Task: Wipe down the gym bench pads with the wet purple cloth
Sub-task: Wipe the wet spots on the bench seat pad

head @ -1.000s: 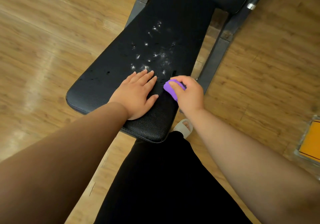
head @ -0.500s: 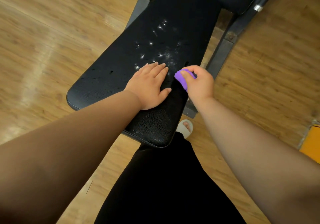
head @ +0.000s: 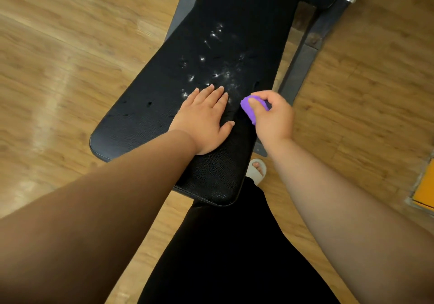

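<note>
A wood-plank floor fills the view. A black gym bench pad runs from centre toward 1 o'clock on a dark metal frame. A black-trousered leg sits at 6 o'clock. The left hand lies flat on the pad, fingers straight and together, holding nothing. At its 3 o'clock, the right hand has its fingers curled around a bunched purple cloth at the pad's right edge. White flecks dot the pad at 12 o'clock from the left hand. A pale sandal shows at 6 o'clock below the right hand.
</note>
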{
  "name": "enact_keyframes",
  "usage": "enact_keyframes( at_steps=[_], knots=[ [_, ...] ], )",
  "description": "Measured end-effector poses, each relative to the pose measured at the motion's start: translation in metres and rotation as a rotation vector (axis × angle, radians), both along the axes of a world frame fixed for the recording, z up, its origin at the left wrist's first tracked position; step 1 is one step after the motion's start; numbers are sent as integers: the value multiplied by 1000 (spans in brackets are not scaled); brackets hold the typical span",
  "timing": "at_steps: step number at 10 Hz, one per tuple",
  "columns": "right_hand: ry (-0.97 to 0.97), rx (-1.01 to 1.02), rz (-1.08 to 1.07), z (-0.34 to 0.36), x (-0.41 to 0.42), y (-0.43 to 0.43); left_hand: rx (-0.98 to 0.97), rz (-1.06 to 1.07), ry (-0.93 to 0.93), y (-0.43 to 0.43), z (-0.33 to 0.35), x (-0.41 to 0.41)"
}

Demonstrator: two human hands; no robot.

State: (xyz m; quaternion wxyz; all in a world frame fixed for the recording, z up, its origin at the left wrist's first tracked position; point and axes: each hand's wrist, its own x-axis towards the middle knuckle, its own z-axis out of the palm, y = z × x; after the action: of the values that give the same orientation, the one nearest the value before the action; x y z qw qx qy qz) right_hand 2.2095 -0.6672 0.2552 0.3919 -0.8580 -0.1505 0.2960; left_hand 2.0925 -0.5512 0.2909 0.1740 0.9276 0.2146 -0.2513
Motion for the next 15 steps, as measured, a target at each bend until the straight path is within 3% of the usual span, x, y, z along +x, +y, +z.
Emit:
enact_keyframes(
  at_steps=[2, 3, 4, 5, 7, 10, 11, 13, 15],
  knots=[
    [-32, 18, 113, 5, 1, -16, 0, -3, 6, 0, -1, 0],
    [-5, -35, -2, 0, 20, 5, 3, -6, 0, 0, 0, 0],
    [17, -20, -27, 3, 9, 3, 5, -5, 3, 0, 0, 1],
    [19, 22, 85, 10, -10, -15, 4, -9, 10, 0, 0, 2],
    [51, -35, -47, -3, 24, 11, 10, -6, 6, 0, -1, 1],
    [40, -20, 92, 3, 17, -8, 4, 0, -3, 0, -2, 0],
    [16, -85, -37, -6, 35, 9, 7, -4, -7, 0, -3, 0],
    [38, 17, 158, 3, 8, -6, -1, 6, -16, 1, -4, -1],
    [-5, -77, -32, -11, 36, 15, 1, 2, -26, 1, -4, -2]
  ],
)
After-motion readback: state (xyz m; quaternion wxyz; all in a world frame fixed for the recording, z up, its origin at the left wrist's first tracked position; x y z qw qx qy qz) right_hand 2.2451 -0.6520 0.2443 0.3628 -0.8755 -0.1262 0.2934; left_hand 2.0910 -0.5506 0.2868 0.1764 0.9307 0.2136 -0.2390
